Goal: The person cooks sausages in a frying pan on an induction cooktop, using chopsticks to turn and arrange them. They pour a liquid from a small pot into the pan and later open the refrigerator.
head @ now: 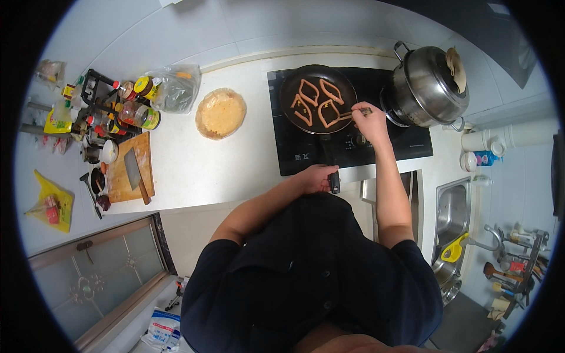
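My left hand (318, 178) is closed around the black handle (334, 182) of a dark frying pan (289, 115), which sits on the black glass cooktop (287, 154). Several pinkish strips (332, 90), apparently sausage, lie in the pan, bent into leaf-like outlines, with small yellow bits by some of them. Above the pan's right edge, my right hand (370, 121) grips a pair of chopsticks (345, 115), their tips at the lower right outline.
A lidded steel pot (417, 84) stands right of the pan. Left on the counter (176, 176) are a stack of pale flatbreads (220, 113), a cleaver (132, 170) on a wooden board (119, 176), and sauce jars (148, 117). A sink (452, 203) is at right.
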Motion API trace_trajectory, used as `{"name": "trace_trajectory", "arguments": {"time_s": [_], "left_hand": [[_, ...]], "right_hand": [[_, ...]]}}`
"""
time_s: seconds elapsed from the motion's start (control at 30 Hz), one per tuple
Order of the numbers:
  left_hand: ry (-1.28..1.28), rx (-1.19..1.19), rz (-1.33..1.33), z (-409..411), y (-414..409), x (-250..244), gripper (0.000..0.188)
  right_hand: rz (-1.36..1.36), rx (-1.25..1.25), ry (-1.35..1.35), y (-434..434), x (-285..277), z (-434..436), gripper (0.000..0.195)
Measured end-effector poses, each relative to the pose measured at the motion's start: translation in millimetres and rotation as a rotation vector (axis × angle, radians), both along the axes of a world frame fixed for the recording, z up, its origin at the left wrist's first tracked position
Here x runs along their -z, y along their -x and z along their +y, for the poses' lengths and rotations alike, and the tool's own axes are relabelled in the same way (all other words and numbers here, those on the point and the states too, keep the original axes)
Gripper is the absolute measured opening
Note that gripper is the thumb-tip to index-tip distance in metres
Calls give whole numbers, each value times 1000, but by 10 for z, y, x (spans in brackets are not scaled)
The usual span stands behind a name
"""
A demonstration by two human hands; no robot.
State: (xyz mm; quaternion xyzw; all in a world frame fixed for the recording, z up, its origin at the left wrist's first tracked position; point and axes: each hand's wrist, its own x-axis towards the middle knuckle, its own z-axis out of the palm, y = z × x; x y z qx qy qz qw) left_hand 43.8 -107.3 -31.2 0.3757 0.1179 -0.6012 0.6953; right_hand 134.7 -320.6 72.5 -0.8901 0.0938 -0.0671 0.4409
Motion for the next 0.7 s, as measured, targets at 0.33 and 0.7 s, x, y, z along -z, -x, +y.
{"name": "trace_trajectory", "arguments": {"time_s": [0.33, 0.7], "left_hand": [[-4, -8, 6, 13, -8, -4, 29], [12, -6, 2, 13, -16, -3, 29]], "right_hand": [[3, 30, -241, -20, -22, 199, 19], [98, 65, -365, -45, 71, 248, 14]]}}
